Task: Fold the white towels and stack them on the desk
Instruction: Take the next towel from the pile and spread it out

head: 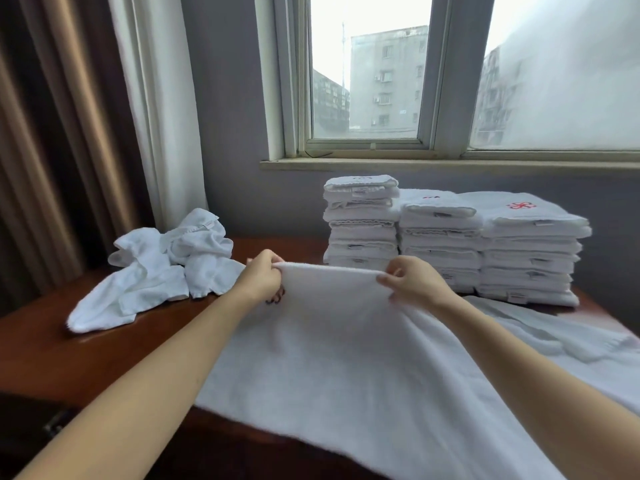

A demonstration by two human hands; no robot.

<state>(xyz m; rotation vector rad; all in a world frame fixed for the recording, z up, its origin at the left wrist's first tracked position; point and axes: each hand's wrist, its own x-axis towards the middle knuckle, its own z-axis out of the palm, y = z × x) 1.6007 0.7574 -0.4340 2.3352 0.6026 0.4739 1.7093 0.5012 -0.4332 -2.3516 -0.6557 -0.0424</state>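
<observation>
— What have they got hold of there?

— A big white towel [329, 358]. Most of it lies spread over the near part of the desk [104, 348], its front draping over the edge toward the person. Only the far edge is lifted off the wood.

— Held how?

— Pinched at both ends of that raised edge. The left hand [261, 277] has its fingers curled over the top with cloth bunched in them. The right hand [412, 282] nips it between thumb and fingers. The stretch between them runs nearly straight.

— Heavy, you think?

— Thick terry, I'd say, so some weight, but soft and limp. It sags wherever it isn't held. It shouldn't be slippery, since the pile ought to cling to itself and to fingers, and there's nothing to break. I'd take it at the corners or along an edge like that, hands apart, so the fold lands square. Grab the middle and it would only bunch.

— And where does it go?

— Probably onto the folded stacks [450, 244] just beyond the hands, three side by side below the window [367, 81]. The right one has a red emblem [518, 205] on top. Off to the left lies a crumpled pile [162, 271], unfolded, near the curtain [156, 116]. To the right more white cloth lies flat on the desk, and I can't tell whether it's the same towel.
</observation>
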